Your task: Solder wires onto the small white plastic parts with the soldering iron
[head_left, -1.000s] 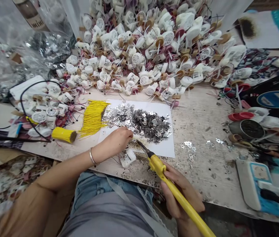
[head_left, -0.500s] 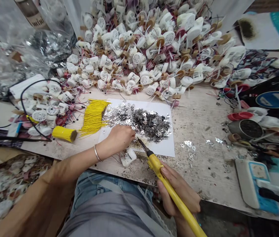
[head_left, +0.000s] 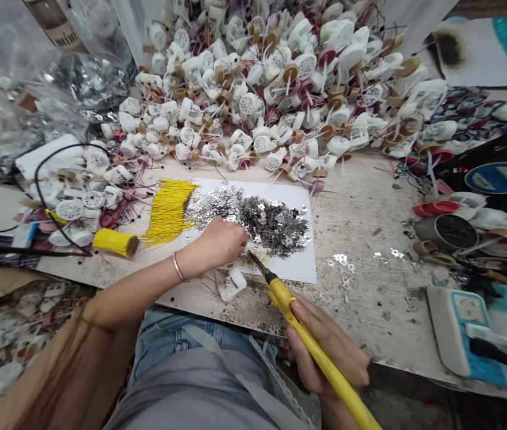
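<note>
My right hand [head_left: 325, 343] is wrapped round the yellow handle of a soldering iron [head_left: 295, 310]. The iron's dark tip points up and left, close to the fingers of my left hand [head_left: 223, 241]. Those fingers are closed and turned down; whatever is between them is hidden. Under them lies a white sheet [head_left: 298, 272] bearing a heap of small silvery metal pieces [head_left: 275, 226]. Just below my left hand, a white plastic housing [head_left: 232, 285] with a thin wire rests near the table's front edge.
Yellow wires [head_left: 170, 210] lie spread left of the metal pieces, beside a tied wire bundle [head_left: 116, 242]. White plastic assemblies [head_left: 248, 104] pile up at the back. On the right are a round tin [head_left: 448, 232], a white and blue power box [head_left: 459, 334] and scattered metal bits [head_left: 341, 261].
My left hand has shifted very slightly, its knuckles a little higher. The soldering iron stays in my right hand with its tip almost in the same place.
</note>
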Available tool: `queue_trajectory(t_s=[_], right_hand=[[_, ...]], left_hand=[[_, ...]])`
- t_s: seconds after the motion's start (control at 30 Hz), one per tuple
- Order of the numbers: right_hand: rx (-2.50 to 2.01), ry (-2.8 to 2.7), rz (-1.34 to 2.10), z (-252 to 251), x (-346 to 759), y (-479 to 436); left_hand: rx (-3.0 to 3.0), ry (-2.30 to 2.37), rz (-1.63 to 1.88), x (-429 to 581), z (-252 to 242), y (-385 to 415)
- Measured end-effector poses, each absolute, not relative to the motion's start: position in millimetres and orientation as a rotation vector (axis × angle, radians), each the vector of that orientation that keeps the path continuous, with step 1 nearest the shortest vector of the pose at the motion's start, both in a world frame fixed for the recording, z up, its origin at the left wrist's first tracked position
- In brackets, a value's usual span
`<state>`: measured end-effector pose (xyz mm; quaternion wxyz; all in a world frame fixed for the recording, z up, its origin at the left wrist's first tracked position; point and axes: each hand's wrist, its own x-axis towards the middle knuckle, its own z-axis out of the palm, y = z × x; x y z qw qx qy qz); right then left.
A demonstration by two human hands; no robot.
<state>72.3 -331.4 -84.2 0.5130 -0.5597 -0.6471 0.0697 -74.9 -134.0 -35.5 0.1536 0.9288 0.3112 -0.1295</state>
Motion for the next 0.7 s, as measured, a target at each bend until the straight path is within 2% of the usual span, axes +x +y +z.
queue_trajectory(t_s=[0.1, 0.3, 0.5, 0.57, 0.7], right_hand=[[-1.373, -1.411, 0.105, -87.1, 66.0, -329.1], [-1.285, -1.283, 0.307, -98.8, 52.1, -314.7], [-1.446, -1.289, 0.156, -88.9, 44.5, -288.1], [-1.431, -1.318, 0.145, -86.5, 38.8, -275.1], [-1.408, -1.3, 0.237, -82.5, 29.0, -257.4]], left_hand=[[2.667, 0.872, -0.376, -73.5, -35.2, -131.4], [2.619, 0.897, -0.361, -81.4, -29.5, -131.2], [2.507, 0.998, -0.284, -100.7, -19.2, -144.4], [2.382, 0.923, -0.139, -100.8, -18.1, -153.3], [1.913, 0.909, 0.429, -97.7, -23.2, -169.0]])
